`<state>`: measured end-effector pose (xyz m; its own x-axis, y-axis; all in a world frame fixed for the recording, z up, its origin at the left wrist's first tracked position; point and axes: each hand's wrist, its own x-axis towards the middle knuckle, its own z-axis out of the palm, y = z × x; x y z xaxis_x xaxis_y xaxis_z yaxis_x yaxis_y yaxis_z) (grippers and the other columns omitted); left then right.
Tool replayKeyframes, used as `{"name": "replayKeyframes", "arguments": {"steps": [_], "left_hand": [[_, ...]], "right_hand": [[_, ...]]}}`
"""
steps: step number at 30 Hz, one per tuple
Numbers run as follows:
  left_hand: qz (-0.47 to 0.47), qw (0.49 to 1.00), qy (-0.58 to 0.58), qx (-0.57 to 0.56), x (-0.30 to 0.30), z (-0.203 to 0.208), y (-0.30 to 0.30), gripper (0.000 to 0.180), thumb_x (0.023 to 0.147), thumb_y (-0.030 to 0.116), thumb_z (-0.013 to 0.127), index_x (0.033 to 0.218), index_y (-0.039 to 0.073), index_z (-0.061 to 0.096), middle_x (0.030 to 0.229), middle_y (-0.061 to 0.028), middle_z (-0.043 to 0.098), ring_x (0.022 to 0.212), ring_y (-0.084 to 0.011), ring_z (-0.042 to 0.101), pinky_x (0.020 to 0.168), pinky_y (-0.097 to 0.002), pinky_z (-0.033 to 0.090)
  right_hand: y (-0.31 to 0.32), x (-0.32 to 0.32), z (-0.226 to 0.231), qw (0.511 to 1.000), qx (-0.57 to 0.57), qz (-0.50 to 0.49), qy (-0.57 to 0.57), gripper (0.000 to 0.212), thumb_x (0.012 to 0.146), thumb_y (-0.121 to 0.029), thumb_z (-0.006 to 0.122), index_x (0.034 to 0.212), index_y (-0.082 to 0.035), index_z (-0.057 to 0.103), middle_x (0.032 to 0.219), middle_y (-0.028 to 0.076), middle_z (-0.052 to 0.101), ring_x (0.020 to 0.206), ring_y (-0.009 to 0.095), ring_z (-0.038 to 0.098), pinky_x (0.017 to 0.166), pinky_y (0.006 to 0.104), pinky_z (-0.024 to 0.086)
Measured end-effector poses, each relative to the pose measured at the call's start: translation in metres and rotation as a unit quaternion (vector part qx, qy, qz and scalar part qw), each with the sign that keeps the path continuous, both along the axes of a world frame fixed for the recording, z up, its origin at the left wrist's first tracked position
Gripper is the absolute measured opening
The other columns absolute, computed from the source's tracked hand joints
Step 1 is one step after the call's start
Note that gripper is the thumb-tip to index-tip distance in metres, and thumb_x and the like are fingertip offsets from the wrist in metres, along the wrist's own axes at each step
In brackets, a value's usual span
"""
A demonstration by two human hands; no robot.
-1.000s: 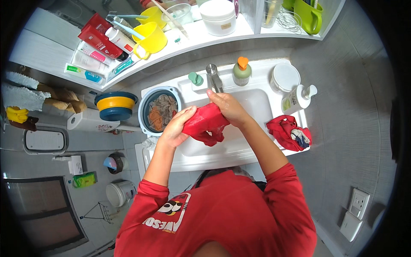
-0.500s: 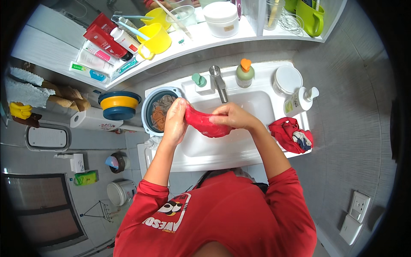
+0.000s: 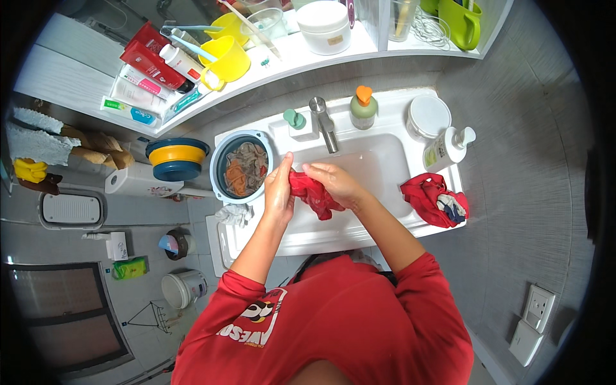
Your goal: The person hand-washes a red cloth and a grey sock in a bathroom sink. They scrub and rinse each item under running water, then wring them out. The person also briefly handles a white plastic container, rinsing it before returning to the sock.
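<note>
From where I stand, a person in a red top leans over a white sink [image 3: 385,163], both bare hands busy with one red cloth [image 3: 313,194]. The cloth hangs bunched above the basin, in the middle of the frame, just below the faucet [image 3: 324,125]. The left hand [image 3: 278,194] is closed around its left end, thumb side up. The right hand [image 3: 338,185] curls over its upper right part, fingers bent toward the left hand; the fingertips under the folds are hidden from me. A loose end droops below the right hand.

I take the step in hand to be rubbing or working the cloth between the two hands. The next move, I judge, calls for a firm hold at both ends, since the fabric looks wet and could slip, and for room above the basin so that any drips land there.

Left of the hands, a blue tub [image 3: 215,168] holds grey and orange cloths [image 3: 236,178], with a whitish cloth [image 3: 235,214] just below it. On the sink's right edge lies a red bundle [image 3: 423,200], with pale and dark fabric showing, well apart from both hands.
</note>
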<state>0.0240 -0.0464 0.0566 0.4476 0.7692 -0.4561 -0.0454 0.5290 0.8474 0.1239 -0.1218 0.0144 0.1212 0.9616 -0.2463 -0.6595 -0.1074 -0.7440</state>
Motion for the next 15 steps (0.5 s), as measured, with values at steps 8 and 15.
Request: {"name": "replayKeyframes", "arguments": {"steps": [8, 15], "left_hand": [[-0.020, 0.984, -0.031, -0.176, -0.006, -0.029, 0.002, 0.018, 0.085, 0.026, 0.054, 0.081, 0.009, 0.055, 0.078, -0.0052, 0.058, 0.067, -0.0158, 0.057, 0.061, -0.0302, 0.048], [-0.080, 0.952, -0.203, -0.214, -0.014, -0.069, 0.012, 0.023, 0.087, 0.027, 0.048, 0.095, 0.006, 0.054, 0.093, -0.0079, 0.060, 0.083, -0.0193, 0.059, 0.075, -0.0350, 0.049]], "right_hand": [[0.016, -0.037, -0.002, 0.670, 0.165, -0.254, -0.678, 0.030, 0.083, -0.024, 0.055, 0.060, -0.005, 0.053, 0.055, 0.012, 0.055, 0.052, 0.028, 0.056, 0.045, 0.0375, 0.043], [0.019, -0.038, 0.010, 0.676, 0.186, -0.242, -0.671, 0.031, 0.084, -0.027, 0.052, 0.059, -0.009, 0.056, 0.055, 0.011, 0.055, 0.051, 0.028, 0.057, 0.047, 0.0383, 0.043]]}}
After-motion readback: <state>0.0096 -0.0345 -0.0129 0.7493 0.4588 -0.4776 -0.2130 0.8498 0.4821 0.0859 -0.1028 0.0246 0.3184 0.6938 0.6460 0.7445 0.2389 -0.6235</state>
